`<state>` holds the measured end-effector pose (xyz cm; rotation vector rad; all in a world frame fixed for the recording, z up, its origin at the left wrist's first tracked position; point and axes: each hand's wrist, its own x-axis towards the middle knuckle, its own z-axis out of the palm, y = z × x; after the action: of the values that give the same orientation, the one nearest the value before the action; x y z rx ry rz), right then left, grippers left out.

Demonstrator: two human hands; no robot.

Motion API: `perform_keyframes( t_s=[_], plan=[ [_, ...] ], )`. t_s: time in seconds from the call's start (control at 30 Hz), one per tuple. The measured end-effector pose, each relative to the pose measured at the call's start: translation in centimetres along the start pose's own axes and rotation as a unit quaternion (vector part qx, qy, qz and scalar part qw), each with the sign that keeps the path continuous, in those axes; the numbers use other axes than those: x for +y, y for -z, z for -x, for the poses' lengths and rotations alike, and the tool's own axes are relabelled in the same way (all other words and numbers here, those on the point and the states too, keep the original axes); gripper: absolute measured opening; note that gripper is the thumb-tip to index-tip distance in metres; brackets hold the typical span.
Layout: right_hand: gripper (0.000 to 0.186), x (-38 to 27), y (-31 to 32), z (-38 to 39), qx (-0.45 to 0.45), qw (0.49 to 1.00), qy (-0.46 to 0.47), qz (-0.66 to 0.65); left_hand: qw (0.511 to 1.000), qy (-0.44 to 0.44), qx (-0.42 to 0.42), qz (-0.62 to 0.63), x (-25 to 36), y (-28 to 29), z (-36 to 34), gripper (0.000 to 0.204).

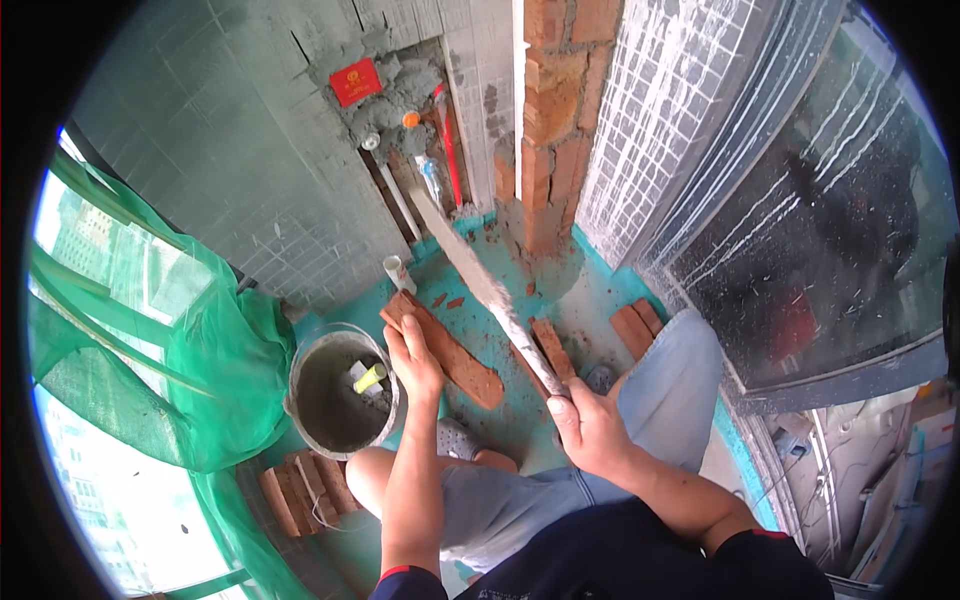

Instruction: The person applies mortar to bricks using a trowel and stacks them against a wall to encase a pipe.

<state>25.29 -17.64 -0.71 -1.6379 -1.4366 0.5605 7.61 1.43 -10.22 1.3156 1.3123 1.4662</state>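
My left hand (416,362) is closed on the near-left side of a long red brick (462,362), thumb lying on its face. The brick slants from upper left to lower right above the floor. In my right hand (588,428) is the handle of a long flat blade (464,254), pale and smeared with mortar. The blade points up and left toward the wall, its tip in front of the pipes, apart from the brick. To the left of the brick a round bucket (300,408) holds grey mortar and a tool with a yellow-green handle (370,377).
Bricks (290,498) lie at lower left, with more bricks (634,328) beside my right knee. A white pipe end (396,268) stands beyond the bucket. Ahead, a wall recess holds a red pipe (448,150). Green netting (225,370) hangs left; a glass door (820,220) stands right.
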Motion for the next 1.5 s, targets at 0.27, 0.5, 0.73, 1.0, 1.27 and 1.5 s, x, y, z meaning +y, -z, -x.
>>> perform_keyframes(
  t_s=[0.27, 0.5, 0.73, 1.0, 1.27, 1.5],
  plan=[
    [0.022, 1.7, 0.8, 3.6, -0.055, 0.997, 0.000, -0.053, 0.819, 0.304, -0.026, 0.486, 0.9, 0.1, -0.4, 0.059],
    [0.025, 2.2, 0.0, 4.4, -0.101, 0.992, -0.045, 0.056, 0.860, 0.359, 0.010, 0.362, -1.0, -0.9, 0.2, 0.065],
    [0.032, 4.8, -2.0, 4.5, -0.141, 0.982, -0.056, 0.114, 0.968, 0.184, 0.168, 0.028, -1.5, -1.3, -1.8, 0.072],
    [0.023, 5.1, -3.1, 4.4, -0.056, 0.992, 0.094, 0.062, 0.971, 0.175, 0.158, -0.031, 0.5, -0.9, -2.5, 0.069],
    [0.029, 5.1, -3.6, 3.5, -0.111, 0.978, -0.095, 0.150, 0.975, 0.129, 0.170, -0.068, 0.5, 0.2, -3.2, 0.064],
    [0.032, 1.1, -0.7, 1.7, -0.065, 0.996, -0.034, -0.059, 0.865, 0.265, 0.038, 0.425, 3.0, 1.3, -3.8, 0.067]
  ],
)
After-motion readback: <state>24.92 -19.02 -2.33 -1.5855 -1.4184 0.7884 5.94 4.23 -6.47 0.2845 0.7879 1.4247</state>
